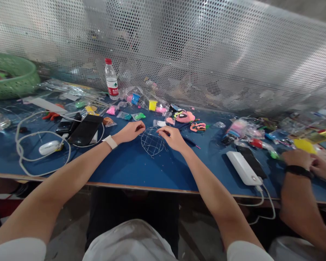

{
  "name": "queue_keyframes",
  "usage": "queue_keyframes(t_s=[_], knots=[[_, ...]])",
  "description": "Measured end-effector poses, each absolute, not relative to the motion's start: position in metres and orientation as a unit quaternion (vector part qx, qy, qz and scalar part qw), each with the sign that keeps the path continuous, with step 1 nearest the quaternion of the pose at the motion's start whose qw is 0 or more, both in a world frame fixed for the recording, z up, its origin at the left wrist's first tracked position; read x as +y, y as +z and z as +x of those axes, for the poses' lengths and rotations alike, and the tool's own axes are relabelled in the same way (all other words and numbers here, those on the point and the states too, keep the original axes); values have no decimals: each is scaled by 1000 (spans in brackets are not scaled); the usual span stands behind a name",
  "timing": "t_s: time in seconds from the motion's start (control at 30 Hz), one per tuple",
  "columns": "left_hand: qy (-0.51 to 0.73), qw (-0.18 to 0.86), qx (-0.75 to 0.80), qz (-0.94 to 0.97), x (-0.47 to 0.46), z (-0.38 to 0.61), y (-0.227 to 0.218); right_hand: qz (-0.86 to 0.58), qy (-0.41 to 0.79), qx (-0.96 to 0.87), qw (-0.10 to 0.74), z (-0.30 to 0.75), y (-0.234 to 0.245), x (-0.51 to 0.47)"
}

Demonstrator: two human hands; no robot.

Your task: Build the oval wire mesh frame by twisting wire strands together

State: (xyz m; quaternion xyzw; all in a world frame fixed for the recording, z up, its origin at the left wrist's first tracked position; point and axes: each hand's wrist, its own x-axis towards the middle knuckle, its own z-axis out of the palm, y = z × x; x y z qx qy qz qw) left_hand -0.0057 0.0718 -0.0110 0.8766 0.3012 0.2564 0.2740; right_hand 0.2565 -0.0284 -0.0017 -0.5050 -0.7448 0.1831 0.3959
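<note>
A small wire mesh frame (153, 142), a rounded grid of thin silvery wire narrowing to a point towards me, is between my hands just above the blue tabletop. My left hand (130, 132), with a white band at the wrist, pinches it at the upper left edge. At the upper right edge, the thumb and fingers of my right hand (174, 137) are pinched on the wire. A white tag-like piece (161, 123) lies just beyond the frame. To the right of it are a pink clay figure (185, 116) and an orange-pink clay piece (198, 126).
A water bottle (112, 80) stands by the perforated metal panel (195, 47). Bagged coloured clay lies along the back. Phone (86, 129) and looped white cable are left; a white power bank (243, 168) is right. A co-worker's hands (299, 158) work far right. Green basket (16, 81), far left.
</note>
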Motion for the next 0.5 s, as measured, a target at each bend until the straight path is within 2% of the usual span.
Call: queue_keyframes(t_s=[0.27,0.5], knots=[[267,357,310,840,72,-4,-2,-494,186,-738,421,256,0,-30],[248,470,304,791,63,-2,-1,-493,184,-734,429,255,3,-31]])
